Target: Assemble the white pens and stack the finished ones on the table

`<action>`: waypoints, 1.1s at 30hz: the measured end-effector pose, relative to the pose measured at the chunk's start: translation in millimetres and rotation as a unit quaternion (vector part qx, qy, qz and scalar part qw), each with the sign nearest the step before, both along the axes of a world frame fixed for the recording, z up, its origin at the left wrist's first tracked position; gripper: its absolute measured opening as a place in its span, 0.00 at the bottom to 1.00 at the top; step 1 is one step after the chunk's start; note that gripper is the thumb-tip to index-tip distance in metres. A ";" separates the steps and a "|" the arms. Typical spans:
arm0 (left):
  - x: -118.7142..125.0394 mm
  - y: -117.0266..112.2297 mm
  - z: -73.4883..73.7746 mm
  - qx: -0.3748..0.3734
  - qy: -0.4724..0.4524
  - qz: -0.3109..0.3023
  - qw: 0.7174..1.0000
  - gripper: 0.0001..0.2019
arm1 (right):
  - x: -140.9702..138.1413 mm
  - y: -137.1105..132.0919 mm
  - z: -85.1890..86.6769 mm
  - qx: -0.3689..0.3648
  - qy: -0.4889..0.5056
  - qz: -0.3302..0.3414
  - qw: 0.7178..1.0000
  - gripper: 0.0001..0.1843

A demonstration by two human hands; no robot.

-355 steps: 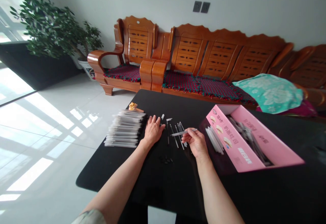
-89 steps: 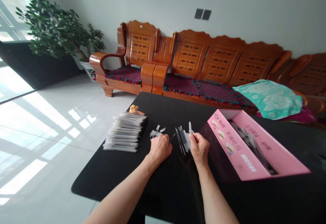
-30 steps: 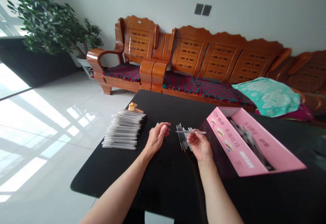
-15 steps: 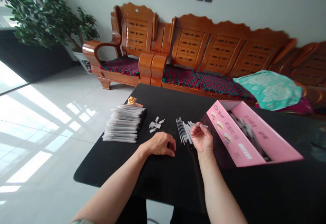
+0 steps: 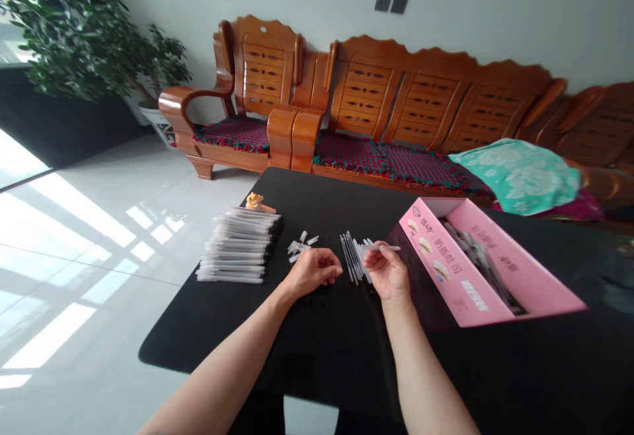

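Note:
My right hand (image 5: 387,273) pinches a clear pen barrel (image 5: 385,247) that points right, just above a row of thin refills and barrels (image 5: 352,255) on the black table (image 5: 347,349). My left hand (image 5: 313,270) hovers low over the table with its fingers curled together; whether they hold a small part is hidden. A little heap of clear pen caps (image 5: 300,246) lies just beyond it. A neat stack of finished white pens (image 5: 240,249) sits to the left.
An open pink box (image 5: 470,270) with pen parts lies to the right. A small orange figure (image 5: 256,201) stands behind the pen stack. Wooden sofas (image 5: 396,105) with red cushions, a teal cloth (image 5: 515,174) and a potted plant (image 5: 84,39) stand beyond the table.
My left hand has lifted off the table and moved toward the right hand with its fingers pinched. The right hand keeps holding the clear barrel at about the same place.

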State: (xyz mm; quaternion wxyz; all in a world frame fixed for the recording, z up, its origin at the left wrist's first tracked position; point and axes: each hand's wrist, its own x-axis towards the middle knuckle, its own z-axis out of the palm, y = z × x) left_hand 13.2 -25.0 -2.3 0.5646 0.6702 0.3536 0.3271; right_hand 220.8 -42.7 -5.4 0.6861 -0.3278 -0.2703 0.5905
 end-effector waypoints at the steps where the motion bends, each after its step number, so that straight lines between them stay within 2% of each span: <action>1: -0.2 1.9 -0.5 -0.043 -0.051 0.018 0.998 0.13 | -2.0 -0.2 0.1 0.003 -0.013 0.008 1.000 0.07; 3: -1.5 4.5 -1.1 -0.105 -0.134 0.038 0.985 0.17 | -6.2 -0.9 0.1 0.006 -0.041 0.025 0.999 0.08; 5: -3.2 5.8 -1.8 -0.142 -0.179 0.043 0.973 0.19 | -10.0 -1.9 0.2 0.006 -0.064 0.041 0.997 0.09; 10: -4.1 6.6 -4.3 -0.191 -0.201 0.041 0.960 0.19 | -15.1 -4.5 2.5 0.010 -0.090 0.065 0.994 0.09; 18: -1.0 7.6 -8.1 -0.201 -0.215 0.039 0.955 0.20 | -16.8 -4.6 -0.2 0.010 -0.111 0.090 0.990 0.10; 33: 0.2 7.9 -10.5 -0.202 -0.207 0.033 0.957 0.20 | -19.0 -4.7 -1.2 0.007 -0.121 0.100 0.988 0.10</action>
